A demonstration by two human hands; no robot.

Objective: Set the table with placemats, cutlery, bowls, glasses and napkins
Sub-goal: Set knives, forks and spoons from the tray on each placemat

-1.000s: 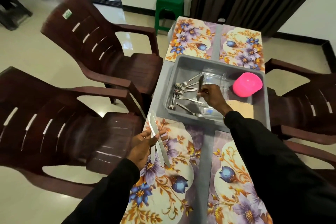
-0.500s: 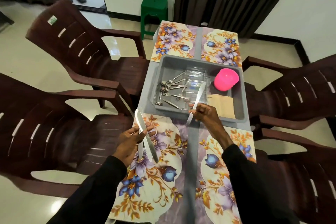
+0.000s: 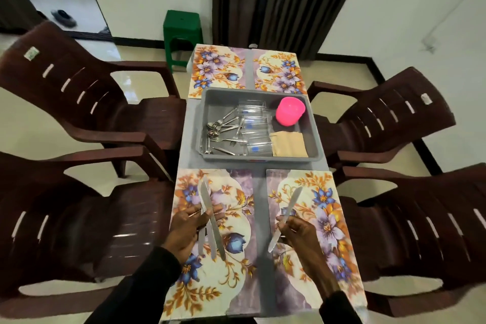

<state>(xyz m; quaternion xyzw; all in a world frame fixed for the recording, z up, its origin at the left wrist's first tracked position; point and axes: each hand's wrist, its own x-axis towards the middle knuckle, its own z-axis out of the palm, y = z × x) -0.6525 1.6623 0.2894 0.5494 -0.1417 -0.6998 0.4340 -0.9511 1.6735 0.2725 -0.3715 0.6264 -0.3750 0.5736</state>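
Note:
Four floral placemats lie on the narrow table: near left [image 3: 231,268], near right [image 3: 331,239], far left [image 3: 215,71] and far right [image 3: 281,71]. My left hand [image 3: 188,229] holds a bundle of table knives [image 3: 210,221] above the near left placemat. Over the near right placemat, my right hand [image 3: 299,231] pinches a single knife [image 3: 285,218], blade pointing away. Between the mats stands a grey tub [image 3: 313,126] holding forks and spoons [image 3: 223,129], clear glasses [image 3: 255,126], stacked pink bowls [image 3: 289,112] and tan napkins [image 3: 289,143].
Brown plastic armchairs stand on both sides: two on the left [image 3: 79,102] [image 3: 65,218], two on the right [image 3: 394,118] [image 3: 420,231]. A green stool [image 3: 182,31] sits beyond the table's far end, near a dark curtain [image 3: 276,0].
My right hand has lifted one knife out of the tub and brought it back over the near right placemat. The left hand kept its knives over the near left mat.

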